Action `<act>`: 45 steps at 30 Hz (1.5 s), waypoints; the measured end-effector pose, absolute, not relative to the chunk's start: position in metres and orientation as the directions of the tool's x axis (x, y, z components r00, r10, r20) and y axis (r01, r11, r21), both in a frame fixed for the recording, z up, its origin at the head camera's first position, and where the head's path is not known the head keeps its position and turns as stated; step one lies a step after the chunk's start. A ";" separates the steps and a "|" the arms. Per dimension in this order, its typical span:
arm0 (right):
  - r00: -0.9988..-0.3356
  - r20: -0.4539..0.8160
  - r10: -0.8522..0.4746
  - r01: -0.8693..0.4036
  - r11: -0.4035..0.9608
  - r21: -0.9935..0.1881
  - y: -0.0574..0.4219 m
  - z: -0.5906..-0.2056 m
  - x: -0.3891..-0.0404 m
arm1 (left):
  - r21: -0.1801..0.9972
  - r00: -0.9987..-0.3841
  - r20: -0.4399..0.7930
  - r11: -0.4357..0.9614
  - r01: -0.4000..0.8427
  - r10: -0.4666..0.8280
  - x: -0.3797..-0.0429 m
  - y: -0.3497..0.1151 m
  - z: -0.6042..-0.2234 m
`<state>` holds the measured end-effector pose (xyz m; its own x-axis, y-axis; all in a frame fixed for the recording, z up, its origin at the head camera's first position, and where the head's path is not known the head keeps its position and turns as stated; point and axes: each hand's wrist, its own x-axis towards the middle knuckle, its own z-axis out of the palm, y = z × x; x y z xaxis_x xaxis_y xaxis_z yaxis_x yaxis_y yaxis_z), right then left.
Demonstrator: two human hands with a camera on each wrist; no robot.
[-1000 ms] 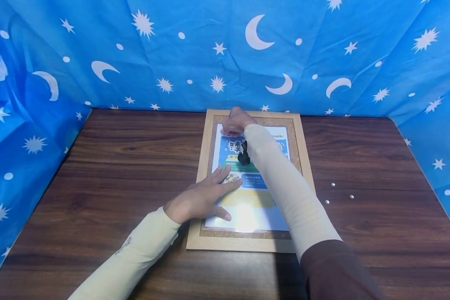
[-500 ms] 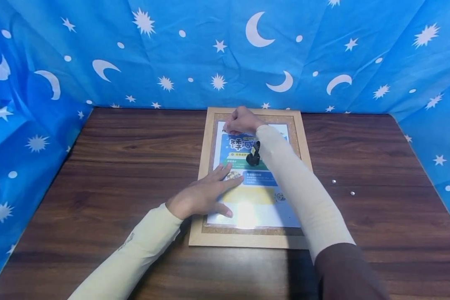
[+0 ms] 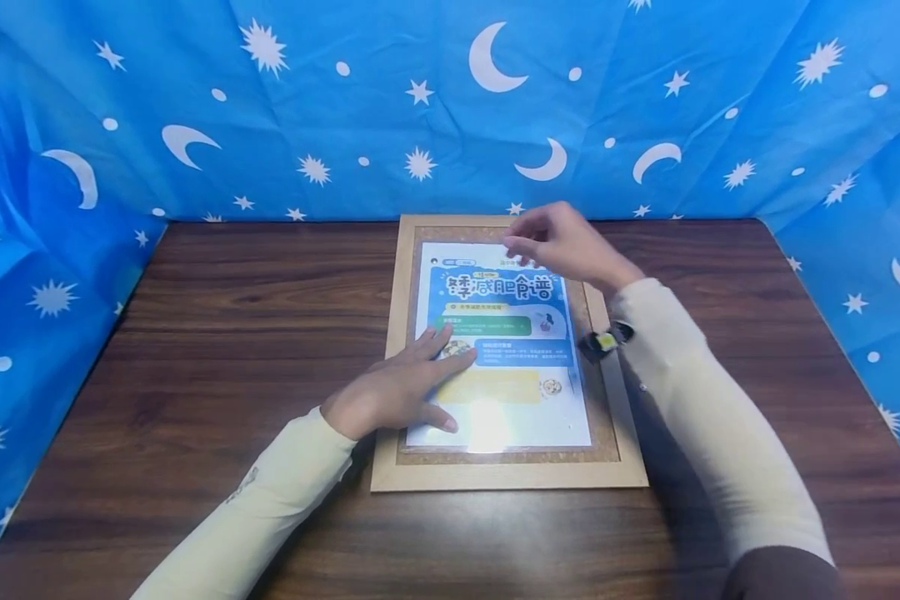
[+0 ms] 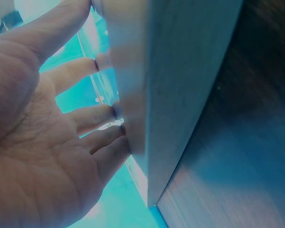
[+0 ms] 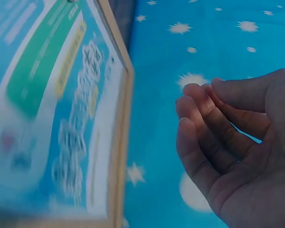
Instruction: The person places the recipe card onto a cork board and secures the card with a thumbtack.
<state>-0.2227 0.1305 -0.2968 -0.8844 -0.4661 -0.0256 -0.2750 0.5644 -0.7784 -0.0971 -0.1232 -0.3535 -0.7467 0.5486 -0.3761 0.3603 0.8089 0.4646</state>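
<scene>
A printed sheet [image 3: 506, 423] with a blue, green and yellow layout lies on a wood-framed cork board [image 3: 603, 452]. Its upper left corner bears a small dark round tack head [image 3: 434, 261]. My left hand [image 3: 401, 387] rests on the sheet's left side, fingers straight and spread. In the left wrist view, those fingertips reach over the frame's edge. My right hand [image 3: 570, 246] is raised over the board's upper right part. Its fingers [image 5: 199, 156] are loosely curled and nothing shows between them in the right wrist view.
One small silver tack [image 3: 643, 387] shows on the dark wood table [image 3: 247, 333], right beside the right sleeve [image 3: 708, 408], which covers part of that area. A blue curtain [image 3: 390, 117] with moons and stars closes off the back and sides.
My right hand has left the sheet's upper left corner and moved right, uncovering the tack head there and the printed title. My left hand stays in place. The right sleeve now covers tacks seen earlier.
</scene>
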 end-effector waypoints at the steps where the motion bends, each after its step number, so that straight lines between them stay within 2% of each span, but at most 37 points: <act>1: -0.892 -0.010 -0.451 -0.286 0.582 -0.762 0.141 -0.294 -0.216 | 0.463 -0.748 -0.376 0.810 0.360 0.547 -0.097 -0.123 -0.354; 12: -0.967 0.055 -0.249 -0.224 0.724 -0.652 0.253 -0.301 -0.168 | 0.430 -0.760 -0.359 0.819 0.380 0.542 -0.095 -0.123 -0.354; 20: -0.968 -0.101 -0.231 -0.147 0.842 -0.519 0.301 -0.332 -0.152 | 0.437 -0.747 -0.327 0.794 0.423 0.578 -0.094 -0.125 -0.355; 24: -0.960 -0.161 -0.227 -0.123 0.865 -0.487 0.309 -0.348 -0.144 | 0.456 -0.727 -0.287 0.756 0.470 0.624 -0.094 -0.127 -0.355; 30: -0.951 -0.200 -0.236 -0.105 0.853 -0.511 0.303 -0.365 -0.136 | 0.488 -0.711 -0.271 0.729 0.480 0.649 -0.094 -0.128 -0.354; 39: -0.954 -0.171 -0.247 -0.124 0.842 -0.525 0.288 -0.373 -0.137 | 0.486 -0.718 -0.295 0.746 0.455 0.630 -0.094 -0.130 -0.355; 45: -0.969 -0.054 -0.240 -0.178 0.836 -0.519 0.287 -0.372 -0.137 | 0.492 -0.727 -0.310 0.758 0.428 0.612 -0.094 -0.127 -0.357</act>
<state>-0.1369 0.2869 -0.3717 -0.9693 -0.2399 -0.0538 -0.1781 0.8360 -0.5191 -0.0942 -0.1266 -0.3566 -0.7274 0.6123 -0.3098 0.4285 0.7579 0.4919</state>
